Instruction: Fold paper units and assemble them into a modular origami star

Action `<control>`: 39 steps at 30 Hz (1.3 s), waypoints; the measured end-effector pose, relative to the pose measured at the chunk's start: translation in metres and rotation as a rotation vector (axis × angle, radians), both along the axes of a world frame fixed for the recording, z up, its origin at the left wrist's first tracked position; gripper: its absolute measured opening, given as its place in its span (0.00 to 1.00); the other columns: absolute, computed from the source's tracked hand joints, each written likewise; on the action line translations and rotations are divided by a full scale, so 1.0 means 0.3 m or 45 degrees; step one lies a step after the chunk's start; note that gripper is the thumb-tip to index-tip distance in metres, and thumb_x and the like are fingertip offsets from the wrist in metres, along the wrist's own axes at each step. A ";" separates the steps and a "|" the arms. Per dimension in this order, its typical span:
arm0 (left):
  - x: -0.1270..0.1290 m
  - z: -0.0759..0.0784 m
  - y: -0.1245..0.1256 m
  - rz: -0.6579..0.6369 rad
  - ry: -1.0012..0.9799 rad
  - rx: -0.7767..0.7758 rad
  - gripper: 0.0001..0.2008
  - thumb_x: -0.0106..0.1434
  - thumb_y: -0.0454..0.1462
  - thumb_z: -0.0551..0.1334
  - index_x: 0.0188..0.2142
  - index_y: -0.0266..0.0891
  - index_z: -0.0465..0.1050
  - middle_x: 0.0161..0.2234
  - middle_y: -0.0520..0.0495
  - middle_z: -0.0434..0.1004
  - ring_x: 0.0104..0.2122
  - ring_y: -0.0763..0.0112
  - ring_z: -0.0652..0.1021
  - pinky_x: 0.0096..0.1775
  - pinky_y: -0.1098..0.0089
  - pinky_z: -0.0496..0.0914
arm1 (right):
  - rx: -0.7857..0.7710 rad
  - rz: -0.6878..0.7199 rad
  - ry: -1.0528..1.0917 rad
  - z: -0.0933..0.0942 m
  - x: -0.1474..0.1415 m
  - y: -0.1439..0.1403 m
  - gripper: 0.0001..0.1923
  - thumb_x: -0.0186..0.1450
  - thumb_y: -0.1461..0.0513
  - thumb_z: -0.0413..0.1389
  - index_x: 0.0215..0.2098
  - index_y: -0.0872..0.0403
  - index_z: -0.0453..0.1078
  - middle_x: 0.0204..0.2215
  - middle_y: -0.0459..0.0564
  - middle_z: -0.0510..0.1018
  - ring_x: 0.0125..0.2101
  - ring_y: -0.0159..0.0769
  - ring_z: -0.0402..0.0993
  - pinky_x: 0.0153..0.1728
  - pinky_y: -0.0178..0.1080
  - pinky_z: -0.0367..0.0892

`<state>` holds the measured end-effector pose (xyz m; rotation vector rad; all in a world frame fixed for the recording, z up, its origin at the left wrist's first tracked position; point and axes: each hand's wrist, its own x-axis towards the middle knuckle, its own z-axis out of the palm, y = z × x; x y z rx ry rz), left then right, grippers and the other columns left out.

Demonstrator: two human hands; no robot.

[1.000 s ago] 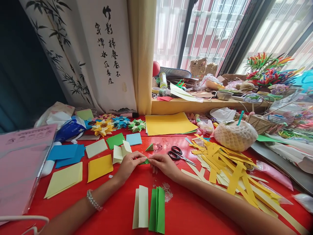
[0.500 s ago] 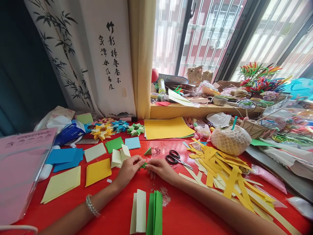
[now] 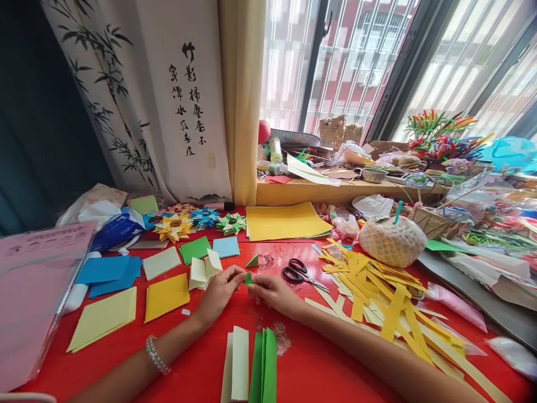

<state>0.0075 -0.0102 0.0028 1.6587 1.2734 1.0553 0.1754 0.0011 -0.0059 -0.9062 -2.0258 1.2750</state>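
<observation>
My left hand (image 3: 220, 289) and my right hand (image 3: 272, 292) meet over the red table (image 3: 319, 364), both pinching one small folded green paper piece (image 3: 248, 278) between their fingertips. A bead bracelet (image 3: 155, 355) circles my left wrist. Close to me lie a folded green strip (image 3: 264, 366) and a folded cream strip (image 3: 236, 365). A second small green folded triangle (image 3: 253, 261) rests just beyond my hands. Black-handled scissors (image 3: 298, 273) lie right of my right hand.
Yellow, blue, green and cream paper squares (image 3: 166, 294) lie at left, finished paper stars (image 3: 175, 226) behind them. A heap of yellow strips (image 3: 377, 291) spreads at right by a net-wrapped round object (image 3: 392, 242). Yellow sheets (image 3: 285, 220) lie below the cluttered windowsill (image 3: 344, 190).
Both hands have kept hold of the green piece and worked it smaller between the fingertips. The view has shifted slightly, so the table's objects sit a little lower and further left.
</observation>
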 end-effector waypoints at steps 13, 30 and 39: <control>0.012 0.002 -0.009 0.017 -0.127 -0.080 0.14 0.60 0.46 0.51 0.38 0.40 0.63 0.23 0.56 0.66 0.16 0.78 0.63 0.22 0.75 0.59 | -0.019 -0.104 0.093 -0.025 -0.009 0.013 0.18 0.65 0.51 0.41 0.25 0.54 0.58 0.19 0.43 0.63 0.18 0.26 0.56 0.21 0.31 0.53; -0.001 0.020 -0.042 0.117 0.285 0.246 0.13 0.64 0.41 0.46 0.40 0.40 0.65 0.22 0.54 0.68 0.18 0.75 0.66 0.22 0.74 0.61 | -0.228 -0.098 0.197 -0.015 -0.008 0.011 0.17 0.63 0.51 0.45 0.25 0.55 0.59 0.15 0.40 0.63 0.13 0.23 0.55 0.15 0.28 0.51; -0.144 0.021 0.052 0.229 1.392 0.978 0.25 0.54 0.25 0.48 0.52 0.35 0.61 0.51 0.37 0.64 0.51 0.53 0.64 0.49 0.56 0.60 | -0.379 -0.238 0.351 -0.001 -0.011 0.009 0.24 0.59 0.46 0.45 0.17 0.55 0.56 0.12 0.41 0.63 0.09 0.23 0.58 0.10 0.27 0.51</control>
